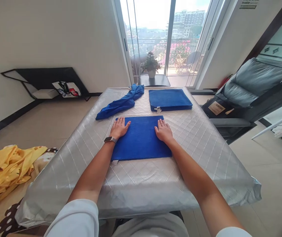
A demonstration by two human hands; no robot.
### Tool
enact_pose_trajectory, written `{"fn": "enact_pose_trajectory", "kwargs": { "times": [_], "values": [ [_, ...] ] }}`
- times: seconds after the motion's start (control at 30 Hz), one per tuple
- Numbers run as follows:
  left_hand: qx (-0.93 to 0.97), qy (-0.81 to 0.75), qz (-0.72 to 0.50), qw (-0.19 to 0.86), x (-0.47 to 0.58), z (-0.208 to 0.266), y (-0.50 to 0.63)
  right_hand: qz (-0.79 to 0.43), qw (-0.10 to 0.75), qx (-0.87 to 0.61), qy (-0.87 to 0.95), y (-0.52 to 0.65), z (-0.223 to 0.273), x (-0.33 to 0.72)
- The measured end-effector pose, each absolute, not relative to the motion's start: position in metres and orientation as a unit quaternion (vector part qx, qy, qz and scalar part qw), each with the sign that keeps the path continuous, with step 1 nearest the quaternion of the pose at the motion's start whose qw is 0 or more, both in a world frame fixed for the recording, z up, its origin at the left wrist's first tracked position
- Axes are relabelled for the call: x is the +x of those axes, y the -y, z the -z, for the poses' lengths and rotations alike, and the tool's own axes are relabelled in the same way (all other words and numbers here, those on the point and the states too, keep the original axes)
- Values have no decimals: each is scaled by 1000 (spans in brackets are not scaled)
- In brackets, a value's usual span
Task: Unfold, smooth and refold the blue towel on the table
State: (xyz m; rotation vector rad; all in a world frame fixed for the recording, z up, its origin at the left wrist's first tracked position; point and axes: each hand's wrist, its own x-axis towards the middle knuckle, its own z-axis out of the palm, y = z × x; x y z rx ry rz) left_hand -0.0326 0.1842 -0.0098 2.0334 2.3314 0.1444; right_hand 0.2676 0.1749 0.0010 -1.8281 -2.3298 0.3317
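A blue cloth [141,141] lies flat on the table in front of me, in a rectangle, with a small white tag at its near left corner. My left hand [120,127] rests on its far left part, fingers stretched out, a watch on the wrist. On the far right part lies my right hand [164,130], palm down with the fingers extended. Beyond my right hand is a neat stack of folded blue cloths [170,98], a white tag at its near edge. Past my left hand, a crumpled blue cloth [123,102] lies slantwise.
A silver quilted cover [205,158] drapes the table. To the right stands a grey armchair [249,85] with a black bag. Yellow fabric [10,168] is heaped at the left. A potted plant [152,67] stands behind the table, before the glass door.
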Motion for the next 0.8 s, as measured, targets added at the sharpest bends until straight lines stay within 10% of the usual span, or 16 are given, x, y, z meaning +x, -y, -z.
{"fn": "enact_pose_trajectory", "kwargs": {
  "times": [0.5,0.8],
  "values": [
    [883,-461,-75,41,157,9,-223,-111,94,-592,793,-169,-4,271],
    [812,-579,-46,60,104,7,-199,-122,119,-600,782,-172,-1,270]
  ]
}}
